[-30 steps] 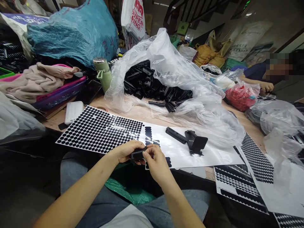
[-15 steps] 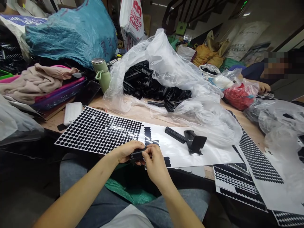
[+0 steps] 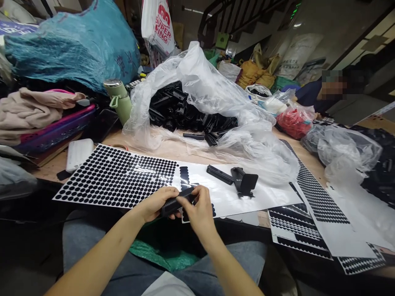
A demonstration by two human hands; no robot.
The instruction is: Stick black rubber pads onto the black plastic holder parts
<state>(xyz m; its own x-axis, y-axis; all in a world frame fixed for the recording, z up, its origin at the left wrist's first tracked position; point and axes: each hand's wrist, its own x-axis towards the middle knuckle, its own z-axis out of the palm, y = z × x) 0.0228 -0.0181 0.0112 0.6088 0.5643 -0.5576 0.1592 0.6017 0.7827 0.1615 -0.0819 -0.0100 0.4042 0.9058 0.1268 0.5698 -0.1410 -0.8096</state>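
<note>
Both my hands hold an elongated black plastic piece [image 3: 173,204] above the near edge of the sticker sheet. My left hand [image 3: 156,202] wraps round its left end, the thumb on top. My right hand [image 3: 200,205] is closed on the right end, with the thumb pressed along the upper face. The white sheet [image 3: 222,201] carries rows of round black stickers [image 3: 120,176] on the left and longer rounded black stickers [image 3: 184,173] in the middle. On its bare part lie a similar slim black piece [image 3: 220,174] and a black folding stand [image 3: 245,181].
A clear plastic bag [image 3: 210,82] full of black parts [image 3: 173,105] stands behind the sheet. To the left are a green flask [image 3: 119,102], a white box-like device [image 3: 79,154] and a basket [image 3: 58,127] with cloth. More sticker sheets [image 3: 321,197] lie right. Another person [image 3: 308,94] sits at the far right.
The view has swung a little to the right. In my hands the black piece now shows more of its length, and my right thumb lies further across its top.
</note>
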